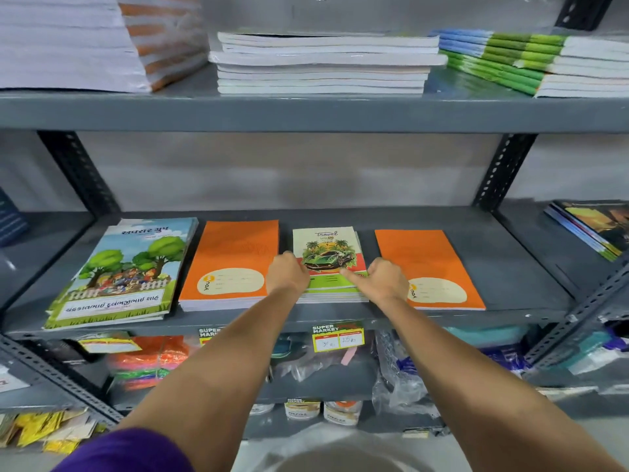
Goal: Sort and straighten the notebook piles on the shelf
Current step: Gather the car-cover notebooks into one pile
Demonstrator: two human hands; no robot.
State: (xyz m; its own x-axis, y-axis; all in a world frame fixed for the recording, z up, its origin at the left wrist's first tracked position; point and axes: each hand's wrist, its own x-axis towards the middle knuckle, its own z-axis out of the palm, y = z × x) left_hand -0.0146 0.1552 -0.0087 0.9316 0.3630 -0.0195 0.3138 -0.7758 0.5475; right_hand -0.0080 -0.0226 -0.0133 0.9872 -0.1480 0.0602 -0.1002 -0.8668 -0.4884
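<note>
Notebooks in the thin travel-cover pile [329, 264] on the grey shelf [510, 267] are squared between the curled fingers of the left hand [287, 274] and right hand [384, 279], pressed against its side edges; light, floppy, slide-prone covers seem best gripped there.

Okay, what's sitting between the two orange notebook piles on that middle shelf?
The head view shows the travel notebook pile with the green car cover, with the left hand and right hand at its sides.

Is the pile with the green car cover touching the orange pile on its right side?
Apart. The head view shows a strip of bare grey shelf between the car-cover pile and the right orange pile.
</note>
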